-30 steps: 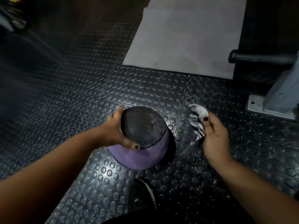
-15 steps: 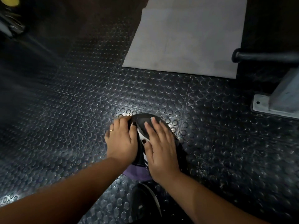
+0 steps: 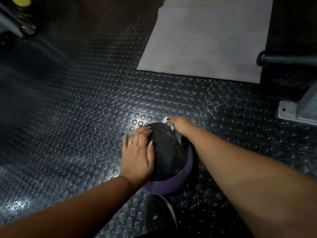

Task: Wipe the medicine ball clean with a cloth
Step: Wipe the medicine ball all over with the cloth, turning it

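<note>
The medicine ball (image 3: pixel 169 155), black on top and purple below, rests on the studded rubber floor in front of me. My left hand (image 3: pixel 138 152) lies flat on its left side, fingers spread, a ring on one finger. My right hand (image 3: pixel 182 125) reaches over the ball's far right edge and presses a black-and-white striped cloth (image 3: pixel 169 123) against it. Most of the cloth is hidden under that hand.
A grey mat (image 3: pixel 205 40) lies on the floor ahead. A black bar (image 3: pixel 288 60) and a grey metal post with a bolted base plate (image 3: pixel 295 114) stand at the right. My dark shoe (image 3: pixel 158 215) is just below the ball. Gym equipment sits at the top left.
My right hand slid the cloth from the top of the ball to its far right edge. My left hand shifted lower on the ball's left side.
</note>
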`<state>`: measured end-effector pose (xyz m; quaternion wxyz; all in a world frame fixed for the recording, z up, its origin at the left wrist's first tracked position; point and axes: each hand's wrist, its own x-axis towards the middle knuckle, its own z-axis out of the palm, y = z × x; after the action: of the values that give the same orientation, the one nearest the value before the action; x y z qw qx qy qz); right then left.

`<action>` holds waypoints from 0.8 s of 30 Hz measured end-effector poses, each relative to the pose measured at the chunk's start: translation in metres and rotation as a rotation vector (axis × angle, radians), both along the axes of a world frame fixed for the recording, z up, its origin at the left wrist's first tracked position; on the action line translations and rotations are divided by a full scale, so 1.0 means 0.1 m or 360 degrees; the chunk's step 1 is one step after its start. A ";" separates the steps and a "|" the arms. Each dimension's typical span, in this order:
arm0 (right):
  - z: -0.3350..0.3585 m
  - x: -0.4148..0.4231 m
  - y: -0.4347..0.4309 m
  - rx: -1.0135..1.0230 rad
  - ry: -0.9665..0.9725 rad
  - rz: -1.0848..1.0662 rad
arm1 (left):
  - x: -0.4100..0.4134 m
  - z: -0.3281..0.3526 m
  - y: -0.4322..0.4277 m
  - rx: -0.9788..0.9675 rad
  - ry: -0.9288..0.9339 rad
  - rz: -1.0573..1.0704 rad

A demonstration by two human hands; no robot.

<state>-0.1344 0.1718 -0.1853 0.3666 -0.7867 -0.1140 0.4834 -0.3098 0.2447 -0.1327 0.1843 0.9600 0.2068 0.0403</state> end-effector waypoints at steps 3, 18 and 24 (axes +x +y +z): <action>-0.14 -0.06 -0.10 0.0157 0.0071 -0.0163 | -0.03 -0.04 -0.03 -0.0031 -0.0041 -0.0058; 0.22 -1.12 -0.73 0.0667 -0.1042 -0.0072 | 0.11 -0.02 0.06 0.0035 0.0034 -0.0156; 0.08 -0.14 -0.08 0.0176 -0.0392 0.0018 | 0.08 0.02 -0.03 0.0118 0.0032 -0.0391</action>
<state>-0.1480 0.1641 -0.1774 0.3899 -0.8180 -0.1892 0.3782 -0.3019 0.2421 -0.1308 0.1501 0.9846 0.0878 0.0154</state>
